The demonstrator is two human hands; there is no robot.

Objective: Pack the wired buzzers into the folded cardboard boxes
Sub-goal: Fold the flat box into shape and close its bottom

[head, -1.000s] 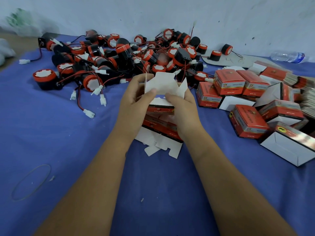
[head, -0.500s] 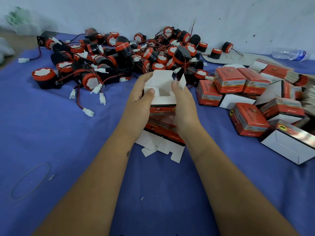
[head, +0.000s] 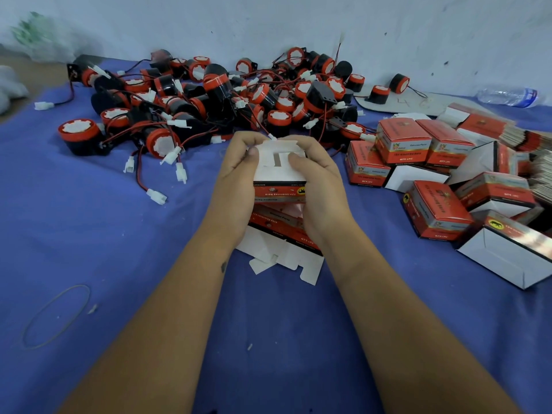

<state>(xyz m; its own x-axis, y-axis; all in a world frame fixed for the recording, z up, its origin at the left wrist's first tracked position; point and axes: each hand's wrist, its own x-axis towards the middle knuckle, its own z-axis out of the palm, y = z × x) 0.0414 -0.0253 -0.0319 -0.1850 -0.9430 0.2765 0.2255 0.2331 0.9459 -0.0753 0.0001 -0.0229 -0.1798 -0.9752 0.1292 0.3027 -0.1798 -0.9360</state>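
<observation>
A red and white cardboard box [head: 279,186] is held up between both hands above the blue cloth. My left hand [head: 239,177] grips its left side, thumb on the white end flaps. My right hand [head: 318,180] grips the right side, thumb pressing the flaps down. The flaps lie nearly flat, with a small gap in the middle. Under the hands lie flat unfolded box blanks [head: 286,252]. A large heap of black and red wired buzzers [head: 215,97] with white plugs spreads across the back of the cloth.
Several closed red boxes [head: 400,144] sit at the right, with open white-sided boxes [head: 507,258] nearer the right edge. A stack of flat blanks [head: 513,135] and a plastic bottle [head: 507,97] lie beyond. A rubber band [head: 56,316] lies at the lower left.
The upright white flaps have been folded down onto the box end by both thumbs. Both hands stayed in place around the box.
</observation>
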